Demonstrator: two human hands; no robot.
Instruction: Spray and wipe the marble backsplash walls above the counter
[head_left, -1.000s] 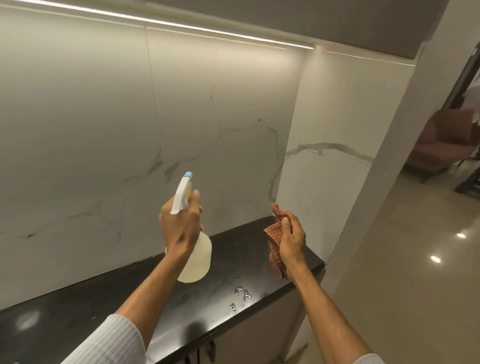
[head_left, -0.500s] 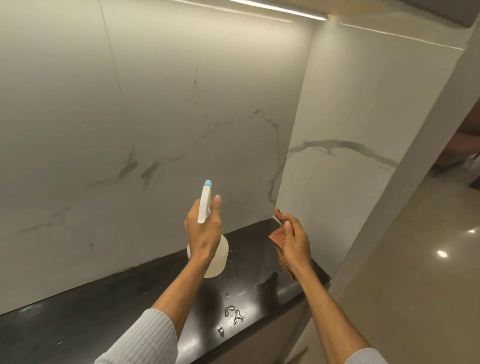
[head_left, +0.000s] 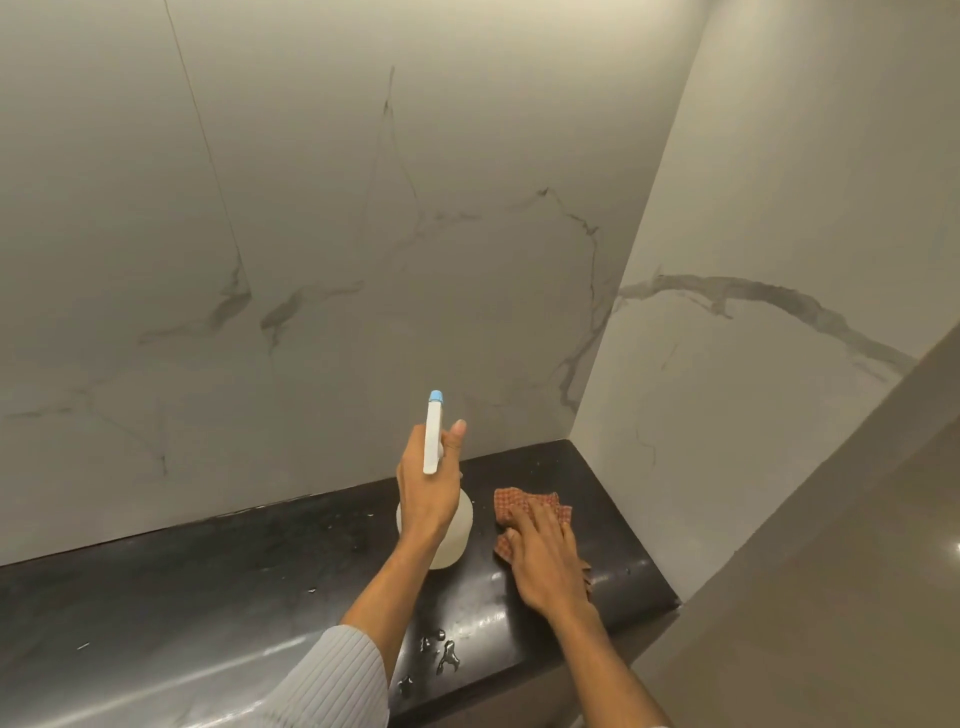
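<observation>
My left hand (head_left: 426, 499) grips a white spray bottle (head_left: 432, 441) with a blue nozzle tip, held upright above the black counter (head_left: 208, 582), nozzle toward the back marble wall (head_left: 363, 234). My right hand (head_left: 545, 556) lies flat, fingers spread, pressing an orange checked cloth (head_left: 524, 506) onto the counter near the corner. The side marble wall (head_left: 753, 338) with a grey vein rises just right of the cloth.
Water drops (head_left: 441, 652) sit on the counter's front edge near my left forearm. A plain grey-beige pillar (head_left: 857, 519) stands to the right of the counter end. The counter stretches away to the left.
My right hand has dropped from mid-air and laid the cloth flat on the counter. The bottle hand has shifted slightly right, and my view has moved closer to the corner.
</observation>
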